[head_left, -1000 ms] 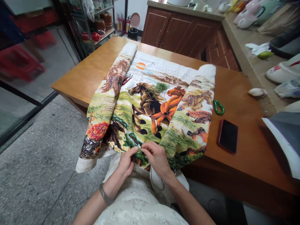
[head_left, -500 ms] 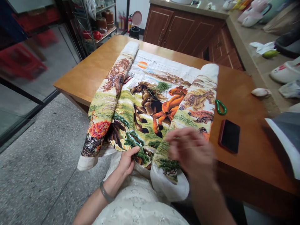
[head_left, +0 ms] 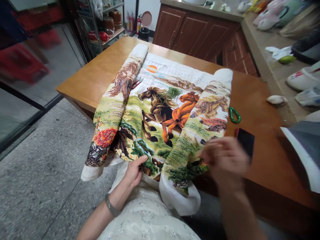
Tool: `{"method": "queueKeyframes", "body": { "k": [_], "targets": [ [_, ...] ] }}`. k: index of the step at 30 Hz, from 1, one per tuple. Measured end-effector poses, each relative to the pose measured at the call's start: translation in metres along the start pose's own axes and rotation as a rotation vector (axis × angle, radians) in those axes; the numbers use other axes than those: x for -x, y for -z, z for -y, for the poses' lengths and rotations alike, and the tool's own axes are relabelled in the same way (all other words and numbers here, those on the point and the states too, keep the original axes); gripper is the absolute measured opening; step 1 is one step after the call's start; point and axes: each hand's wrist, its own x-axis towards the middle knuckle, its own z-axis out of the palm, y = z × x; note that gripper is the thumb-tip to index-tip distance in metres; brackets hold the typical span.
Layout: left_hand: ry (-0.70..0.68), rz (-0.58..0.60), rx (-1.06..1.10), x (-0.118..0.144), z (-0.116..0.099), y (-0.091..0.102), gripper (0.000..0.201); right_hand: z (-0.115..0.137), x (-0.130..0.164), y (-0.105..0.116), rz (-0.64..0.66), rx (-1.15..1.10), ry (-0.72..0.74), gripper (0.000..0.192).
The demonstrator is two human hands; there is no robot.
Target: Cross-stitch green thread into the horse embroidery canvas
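A large cross-stitch cloth (head_left: pixel 132 110) with running horses is spread over the table's front edge and my lap, its left and right sides rolled. My left hand (head_left: pixel 135 170) grips its near edge, thumb on top and the other fingers hidden underneath. My right hand (head_left: pixel 226 158) is in the air over the right roll, blurred, its fingers drawn together in a pinch; what they hold is too small to make out. A tangle of green thread (head_left: pixel 175 92) lies on the printed horses. Small red-handled snips (head_left: pixel 136 83) rest against the left roll.
On the wooden table (head_left: pixel 105 63), right of the cloth, are a green loop-shaped handle (head_left: pixel 239 117) and a dark phone (head_left: pixel 246 141), partly behind my right hand. A counter (head_left: pixel 262 53) with crockery runs along the right. Shelves (head_left: pixel 110 40) stand at the back left.
My right hand has moved right and away from the cloth, from above the right roll's lower part towards the phone. My left hand stays on the near edge.
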Motion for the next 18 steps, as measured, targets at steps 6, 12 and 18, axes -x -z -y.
{"method": "queueKeyframes", "body": {
  "k": [6,12,18],
  "targets": [
    [0.019,0.001,-0.034,0.000,0.002,0.002,0.034,-0.018,0.023,-0.094,0.316,0.056,0.094,0.028],
    [-0.015,0.002,-0.017,-0.002,0.004,0.003,0.036,-0.026,0.024,-0.103,0.279,0.137,0.118,0.032],
    [0.018,0.008,-0.039,-0.002,0.006,0.004,0.035,-0.024,0.022,-0.102,0.300,0.192,0.135,0.035]
  ]
}}
